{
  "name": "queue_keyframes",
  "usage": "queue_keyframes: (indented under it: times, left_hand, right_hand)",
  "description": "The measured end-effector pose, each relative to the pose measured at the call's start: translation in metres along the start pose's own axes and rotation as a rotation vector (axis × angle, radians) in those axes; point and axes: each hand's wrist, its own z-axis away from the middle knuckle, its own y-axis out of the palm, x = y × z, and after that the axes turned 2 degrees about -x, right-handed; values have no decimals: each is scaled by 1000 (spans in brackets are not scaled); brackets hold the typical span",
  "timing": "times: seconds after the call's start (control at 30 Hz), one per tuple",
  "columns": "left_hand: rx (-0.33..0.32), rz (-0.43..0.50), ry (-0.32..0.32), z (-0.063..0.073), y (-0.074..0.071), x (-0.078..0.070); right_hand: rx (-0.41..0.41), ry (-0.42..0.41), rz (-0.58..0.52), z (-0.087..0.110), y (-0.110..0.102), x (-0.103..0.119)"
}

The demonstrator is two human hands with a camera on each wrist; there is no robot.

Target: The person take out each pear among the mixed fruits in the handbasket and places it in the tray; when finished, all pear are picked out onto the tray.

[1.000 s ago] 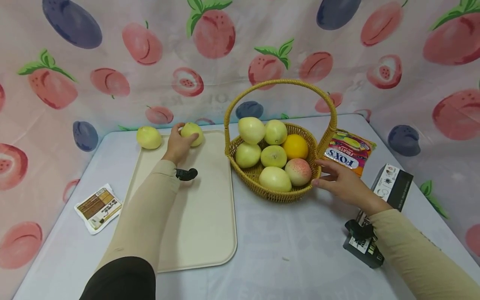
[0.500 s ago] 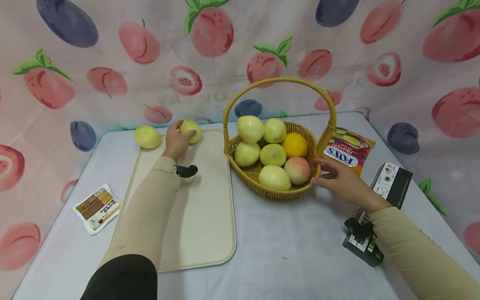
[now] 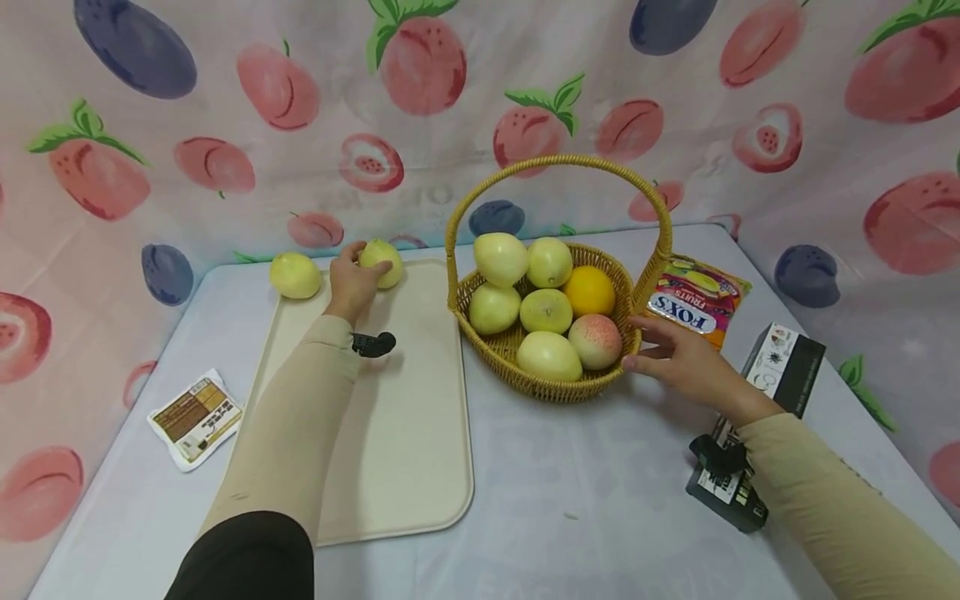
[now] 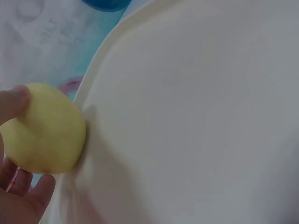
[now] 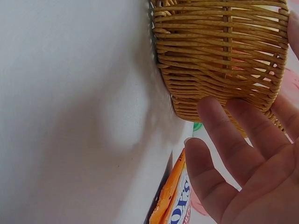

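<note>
My left hand (image 3: 354, 283) holds a round yellow-green fruit (image 3: 384, 265) at the far edge of a cream tray (image 3: 397, 467). In the left wrist view, thumb and fingers lie around the fruit (image 4: 49, 133), which sits right at the tray's raised rim (image 4: 96, 65). A similar yellow fruit (image 3: 296, 276) stands to the left, by the tray's far left corner. My right hand (image 3: 686, 367) is at the right side of a wicker basket (image 3: 517, 385) with a tall handle. Its relaxed fingers (image 5: 233, 144) touch the woven wall (image 5: 219, 60), with the thumb at the rim.
Several pale green fruits (image 3: 501, 260), an orange (image 3: 589, 290) and a peach (image 3: 596, 342) fill the basket. A FOX'S candy bag (image 3: 701, 296) lies behind the right hand. A black-and-white box (image 3: 783, 375) lies under the right wrist; a small white-and-brown packet (image 3: 197, 419) is left of the tray.
</note>
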Motion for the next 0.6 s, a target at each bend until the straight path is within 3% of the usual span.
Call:
queue_keyframes:
  times: [0.33,0.6]
  left_hand:
    - [9,-4,76,11,-12,-6]
    - [106,37,93,25,-25,-19]
  right_hand:
    - [5,18,-2,0,2,1]
    - [3,16,9,0,0,1]
